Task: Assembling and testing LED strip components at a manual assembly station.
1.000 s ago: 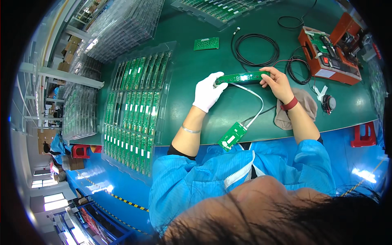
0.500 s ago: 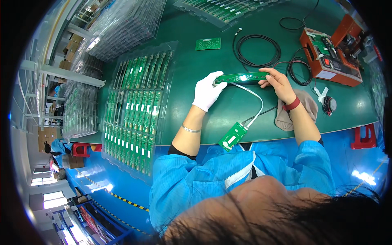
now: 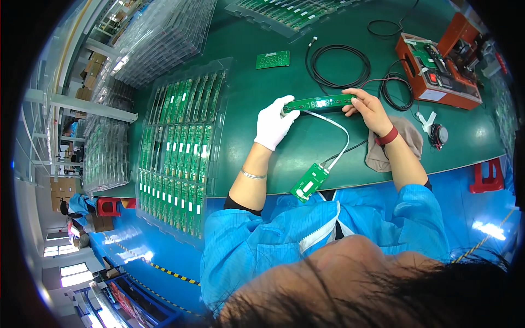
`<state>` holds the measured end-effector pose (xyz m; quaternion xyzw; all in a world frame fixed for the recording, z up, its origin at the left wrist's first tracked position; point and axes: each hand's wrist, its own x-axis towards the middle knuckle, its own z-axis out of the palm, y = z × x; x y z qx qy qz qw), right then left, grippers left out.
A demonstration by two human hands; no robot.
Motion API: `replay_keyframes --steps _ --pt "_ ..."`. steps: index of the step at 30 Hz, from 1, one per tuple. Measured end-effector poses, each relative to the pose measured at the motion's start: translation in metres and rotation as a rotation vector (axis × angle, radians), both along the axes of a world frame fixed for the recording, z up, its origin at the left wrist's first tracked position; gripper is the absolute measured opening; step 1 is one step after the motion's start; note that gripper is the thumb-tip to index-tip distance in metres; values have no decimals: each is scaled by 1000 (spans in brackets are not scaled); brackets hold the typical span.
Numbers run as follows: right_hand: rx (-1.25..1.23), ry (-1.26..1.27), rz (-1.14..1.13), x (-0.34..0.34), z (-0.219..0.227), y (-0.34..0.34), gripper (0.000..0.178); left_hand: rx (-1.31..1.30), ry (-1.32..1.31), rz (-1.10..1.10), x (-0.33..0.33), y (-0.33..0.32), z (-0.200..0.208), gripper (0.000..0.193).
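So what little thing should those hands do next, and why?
Maybe tilt the long green board slightly for a better look: its digits are lit, and the gloved left hand and bare right hand are at its two ends. I'd go gently, since a white cable runs from behind it to the small green board.

On our green counter point(image 3: 246, 82) we see a tray of boards point(image 3: 216, 128) overhanging the near edge, stacked trays point(image 3: 169, 41), a small board point(image 3: 273, 60), coiled cable point(image 3: 340, 86), an orange box point(image 3: 454, 99), a speaker point(image 3: 439, 134) and a brown cloth point(image 3: 407, 139).
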<state>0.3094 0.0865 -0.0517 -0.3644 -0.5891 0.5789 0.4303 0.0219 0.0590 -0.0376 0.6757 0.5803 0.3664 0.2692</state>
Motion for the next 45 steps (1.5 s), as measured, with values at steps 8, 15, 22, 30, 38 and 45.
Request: replay_keyframes --steps 8,15,22,30,38,45 --pt "2 -17 -4 3 -2 5 31 44 22 2 1 6 -5 42" --pt "-23 7 -46 3 -1 6 29 72 76 -8 6 7 -2 41" --pt "14 -253 -187 -4 9 7 26 95 225 -22 11 3 -1 41" --pt "64 -323 -215 -10 2 3 24 124 261 -17 5 -1 0 42" --pt "100 -309 -311 -6 18 -16 28 89 235 -25 5 -5 5 41" --pt "327 -375 -546 21 49 -18 28 204 201 -30 14 -4 6 39"
